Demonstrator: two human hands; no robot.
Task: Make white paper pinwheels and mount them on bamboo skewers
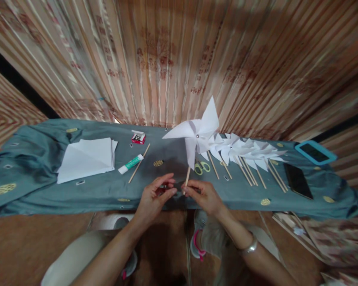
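Your right hand (204, 195) pinches a white pinwheel (198, 136) by the low end of its stick (187, 175), near upright, right of the glue tube (130, 164). Your left hand (154, 194), fingers curled and parted, holds nothing visible, nearer you than the tube. Paper stack (86, 161) left of the tube; red box (139, 139) just beyond it; more pinwheels (249, 151) well to its right.

Landmark: glue tube (130, 164). Right of it, a loose stick (134, 172) lies across its end; beyond, a bare lane of bench (158, 149), left fingers (164, 180) at its near end. Farther right, held pinwheel (197, 137), then scissors (202, 164) and crowded pinwheels (247, 151), sticks jutting nearward: way cluttered. Left of tube: narrow gap, then paper stack (86, 159). Behind: red box (139, 138), then curtain (164, 83) walling the back. Nearward: open.
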